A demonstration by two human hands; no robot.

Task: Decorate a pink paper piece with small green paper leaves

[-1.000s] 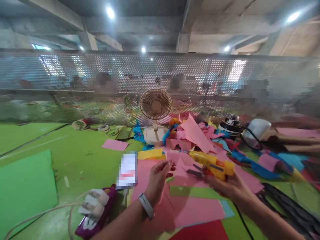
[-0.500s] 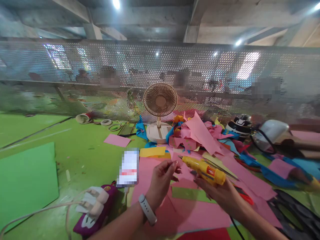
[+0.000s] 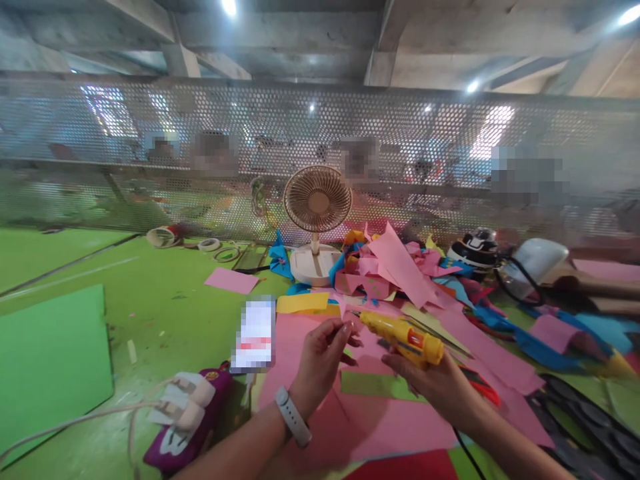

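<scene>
A yellow glue gun (image 3: 403, 337) is gripped in my right hand (image 3: 425, 377), its nozzle pointing left toward my other hand. My left hand (image 3: 323, 353), with a pale watch band on the wrist, is pinched just short of that nozzle. Whatever lies between its thumb and finger is too small to make out. Below both hands spread large pink paper sheets (image 3: 390, 427), with a green paper strip (image 3: 375, 385) on top. A yellow paper strip (image 3: 303, 303) lies just beyond my left hand.
Behind the hands stands a small fan (image 3: 319, 200), with a heap of pink paper scraps (image 3: 400, 263) to its right. At left are a phone (image 3: 255, 337), a purple pouch (image 3: 173, 443) under white plugs, and a green sheet (image 3: 50, 353). A perforated metal screen (image 3: 280, 120) closes the back.
The whole view has shifted slightly, so everything sits a little further left. Both hands keep nearly the same pose, the glue gun still held by the left fingertips' side.
</scene>
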